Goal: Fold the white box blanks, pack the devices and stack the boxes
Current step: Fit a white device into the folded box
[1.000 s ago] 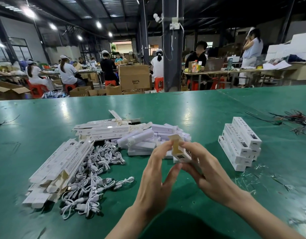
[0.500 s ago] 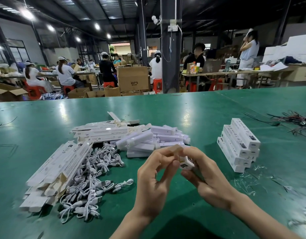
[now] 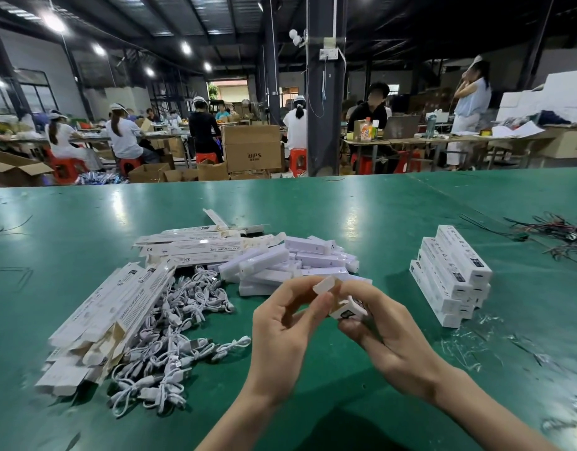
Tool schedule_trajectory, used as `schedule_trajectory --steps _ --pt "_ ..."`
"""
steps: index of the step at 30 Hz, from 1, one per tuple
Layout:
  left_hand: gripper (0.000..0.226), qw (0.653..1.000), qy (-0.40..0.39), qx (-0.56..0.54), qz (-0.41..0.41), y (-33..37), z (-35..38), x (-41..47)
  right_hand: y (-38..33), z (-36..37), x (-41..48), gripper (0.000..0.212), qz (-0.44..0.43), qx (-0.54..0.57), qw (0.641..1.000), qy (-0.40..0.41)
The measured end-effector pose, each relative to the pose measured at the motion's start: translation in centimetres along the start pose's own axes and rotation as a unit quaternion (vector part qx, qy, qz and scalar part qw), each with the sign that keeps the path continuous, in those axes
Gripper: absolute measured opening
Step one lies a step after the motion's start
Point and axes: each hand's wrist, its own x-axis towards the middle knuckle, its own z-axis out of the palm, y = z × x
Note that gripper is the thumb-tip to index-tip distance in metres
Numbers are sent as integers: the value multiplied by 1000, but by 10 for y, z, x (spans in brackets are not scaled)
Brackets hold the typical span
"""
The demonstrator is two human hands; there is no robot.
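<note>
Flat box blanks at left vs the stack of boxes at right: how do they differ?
Shape: the box blanks lie flat, unfolded; the stacked boxes are folded into closed bars.
Order: the box blanks form a loose fanned heap; the stacked boxes sit aligned in layers.
Neighbours: the box blanks touch the white cables; the stacked boxes stand apart from them.
Both are white with dark print.

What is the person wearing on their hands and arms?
Nothing that shows. The left hand and right hand are bare: no gloves, rings or watch. The left forearm and right forearm are bare too, no sleeve in view.
</note>
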Motion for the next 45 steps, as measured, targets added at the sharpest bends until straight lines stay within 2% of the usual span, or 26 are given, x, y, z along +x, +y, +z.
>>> schedule_trajectory --steps 4,8,15,19,36,39,41,45 --pt "22 999 -17 -27 -32 0 -1 2 -1 -1 0 43 2 -24 1000 -7" --pt "13 997 -7 -42 -65 -3 -4 5 -2 -5 -1 50 8 -74 997 -14" --pt "10 998 -12 -23 -64 -7 -3 -1 -1 -6 3 48 50 -114 992 -10" --pt "13 998 24 -15 -48 -10 0 -1 -3 -4 2 46 48 -131 990 -8" --pt "13 999 17 -10 -25 -14 0 -3 -7 -4 3 38 38 -111 993 -7" --pt "13 999 7 35 1 -15 -2 -2 -6 -5 4 38 44 -112 993 -13" --pt "12 993 -4 103 52 -17 -5 -2 -6 -6 4 39 50 -116 992 -16" --pt "11 956 -35 236 171 -21 -8 -3 -7 -7 4 39 50 -129 990 -15"
